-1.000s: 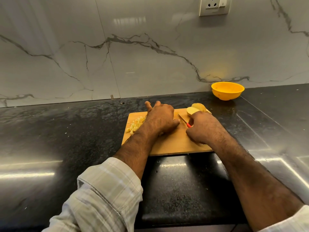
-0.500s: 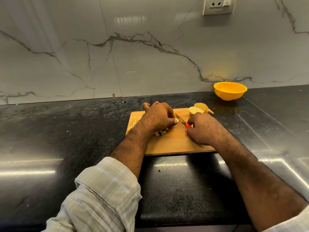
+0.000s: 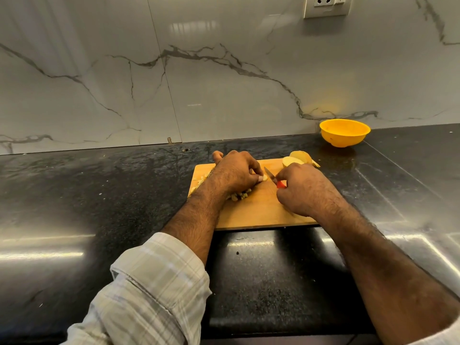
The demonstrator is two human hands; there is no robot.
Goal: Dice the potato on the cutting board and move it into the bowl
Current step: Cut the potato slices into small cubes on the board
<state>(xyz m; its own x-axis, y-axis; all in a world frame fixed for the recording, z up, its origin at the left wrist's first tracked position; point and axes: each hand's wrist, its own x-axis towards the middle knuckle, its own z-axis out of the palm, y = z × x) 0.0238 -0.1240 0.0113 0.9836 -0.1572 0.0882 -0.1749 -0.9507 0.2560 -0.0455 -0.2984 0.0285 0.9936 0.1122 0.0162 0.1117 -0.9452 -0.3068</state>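
Note:
A wooden cutting board (image 3: 258, 212) lies on the black counter. My left hand (image 3: 236, 171) sits curled over a small potato piece (image 3: 264, 178) and holds it with the fingertips. My right hand (image 3: 302, 189) grips a knife (image 3: 272, 177) with a red handle, its blade pointing at that piece. Diced potato (image 3: 237, 196) shows under my left wrist, and more dice (image 3: 202, 180) lie at the board's left edge. Uncut potato chunks (image 3: 297, 159) rest at the board's far right corner. The yellow bowl (image 3: 344, 132) stands beyond, by the wall.
The black stone counter (image 3: 99, 195) stretches left and right of the board, with small potato flecks scattered on it. A marble-patterned wall (image 3: 199, 83) rises behind, with a power socket (image 3: 326, 6) at the top right.
My left hand has pulled its fingers in over a small potato piece near the blade. More dice now show under the left wrist. The knife hand moved slightly toward the left hand.

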